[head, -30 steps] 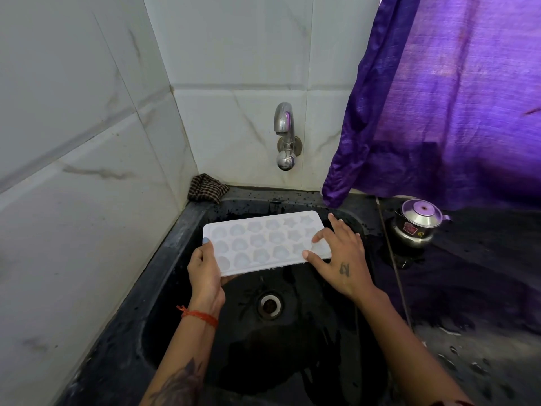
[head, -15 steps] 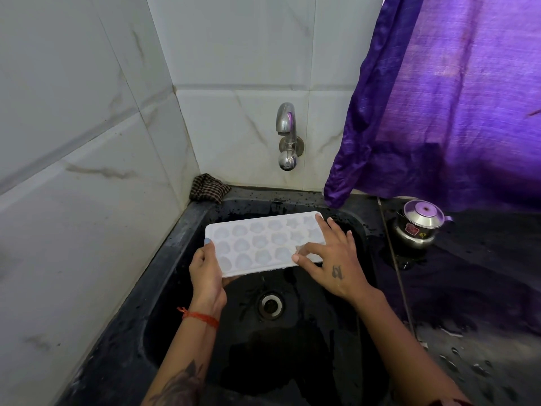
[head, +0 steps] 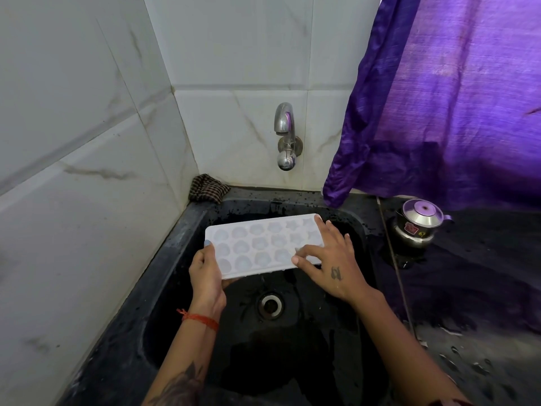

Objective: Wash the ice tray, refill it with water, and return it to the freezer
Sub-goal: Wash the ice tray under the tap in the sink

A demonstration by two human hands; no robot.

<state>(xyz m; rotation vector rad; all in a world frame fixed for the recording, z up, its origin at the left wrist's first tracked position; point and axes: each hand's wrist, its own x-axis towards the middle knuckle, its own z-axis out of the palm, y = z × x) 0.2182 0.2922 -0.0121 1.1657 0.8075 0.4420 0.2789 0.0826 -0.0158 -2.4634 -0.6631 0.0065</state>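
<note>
- The tray (head: 263, 244) is held over the sink (head: 164, 276), above and just behind the drain (head: 270, 305), roughly level, with its moulded cells facing up.
- The left hand (head: 206, 272) grasps the tray's left end: thumb on the top rim, fingers tucked underneath.
- The right hand (head: 328, 260) lies spread over the tray's right end, fingers flat on the cells and thumb at the near edge. This reads as rubbing or steadying rather than a closed grip; whether any finger curls under the edge cannot be told.
- The tap (head: 284, 133) sits on the wall behind the sink, above the tray's right half. No stream of water shows from it.
- The sink and the counter (head: 483, 288) to its right look wet, with droplets and a dark sheen, so water has probably run here.
- Whether the cells hold water, ice or nothing cannot be told.
- My judgement: the washing step is in hand, with the tray being rubbed by hand over the sink.
- Left to do, as far as can be judged: finish the rinse, fill the cells under the tap, then carry the tray level to the freezer, which is not in view.
- A kettle (head: 418, 224) stands on the counter right of the sink, and a cloth (head: 207, 189) sits at its back-left corner. Neither is in the way.
</note>
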